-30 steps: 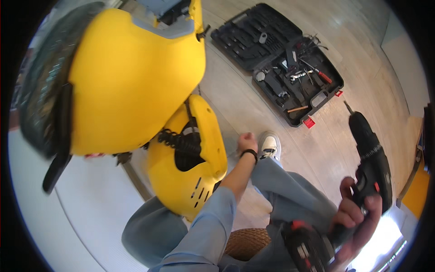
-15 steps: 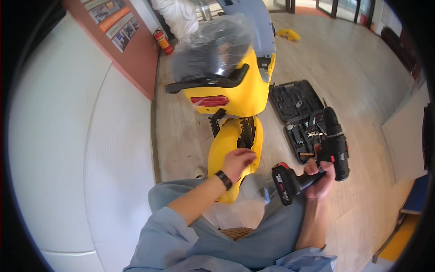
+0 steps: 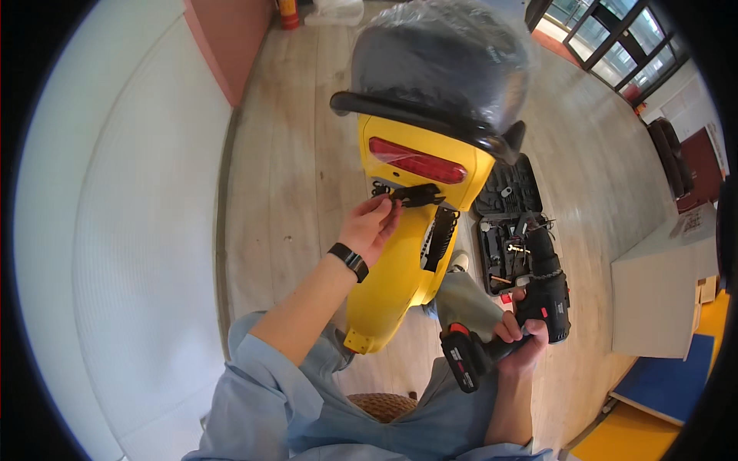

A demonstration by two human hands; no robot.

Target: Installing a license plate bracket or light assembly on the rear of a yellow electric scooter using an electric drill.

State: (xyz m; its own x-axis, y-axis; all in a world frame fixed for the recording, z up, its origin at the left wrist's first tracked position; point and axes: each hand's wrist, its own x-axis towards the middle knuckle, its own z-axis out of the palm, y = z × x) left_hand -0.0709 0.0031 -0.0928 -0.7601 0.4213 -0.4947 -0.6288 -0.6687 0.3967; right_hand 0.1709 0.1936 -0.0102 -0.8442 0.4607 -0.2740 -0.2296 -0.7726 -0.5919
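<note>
My left hand [image 3: 374, 224], wearing a black band, pinches a black part [image 3: 415, 196] below the red tail light [image 3: 415, 160] of a yellow scooter [image 3: 469, 180]. Beneath it a yellow rear fender [image 3: 388, 288] holds a black coiled spring [image 3: 442, 234] in its opening. A wrapped black seat [image 3: 434, 65] tops the scooter. My right hand [image 3: 520, 338] is closed on a black cordless drill [image 3: 544, 296], its bit end pointing away from me, at the right of the fender.
An open tool case [image 3: 498, 230] lies on the floor right of the scooter. A white wall panel [image 3: 131, 230] runs along the left. Fire extinguisher [image 3: 287, 14] stands at the back, glass doors [image 3: 607, 38] beyond. Right: cream cabinet [image 3: 653, 284], blue board [image 3: 661, 380].
My head view has shifted. My left hand has moved from the yellow fender forward to the black part under the tail light and grips it. My right hand still holds the drill.
</note>
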